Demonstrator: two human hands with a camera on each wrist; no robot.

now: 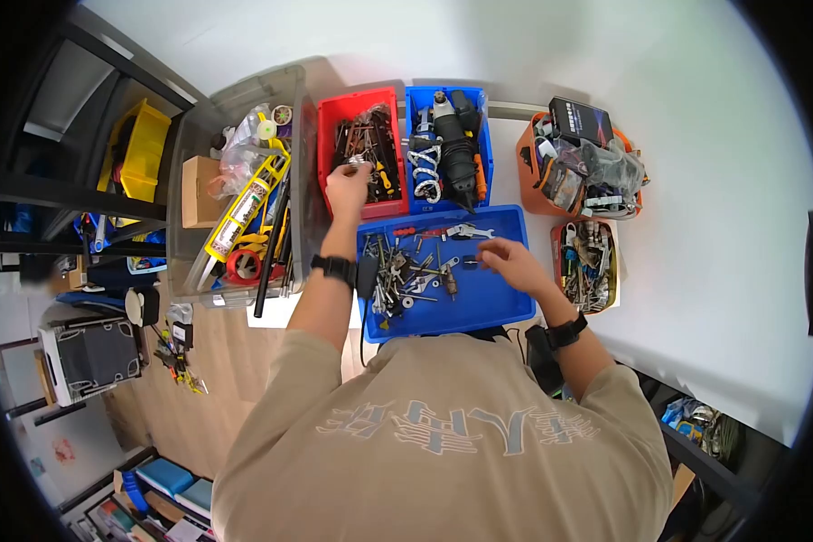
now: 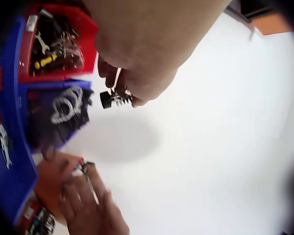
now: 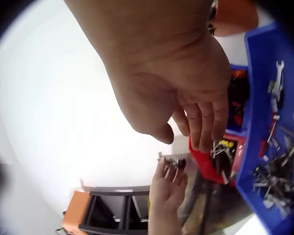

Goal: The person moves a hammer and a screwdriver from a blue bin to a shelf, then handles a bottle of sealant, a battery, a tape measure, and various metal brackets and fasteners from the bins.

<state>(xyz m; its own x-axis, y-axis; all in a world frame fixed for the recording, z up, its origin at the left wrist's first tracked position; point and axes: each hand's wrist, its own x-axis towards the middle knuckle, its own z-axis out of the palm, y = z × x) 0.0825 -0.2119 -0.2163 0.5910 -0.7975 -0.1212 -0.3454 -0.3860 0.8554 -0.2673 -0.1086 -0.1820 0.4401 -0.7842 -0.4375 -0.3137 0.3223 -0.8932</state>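
My left hand is over the front of the red bin. In the left wrist view, the fingers of this hand grip a small item with a black end and a row of silver points. The right wrist view also shows the left hand holding that spiky item. Over the right part of the blue tray hangs my right hand. Its fingers bend loosely in the right wrist view, and nothing shows between them. Bolts and wrenches lie in the tray.
A blue bin with a power tool stands behind the tray. To the right are an orange basket and a tin of small metal parts. A large grey bin of tools is at the left.
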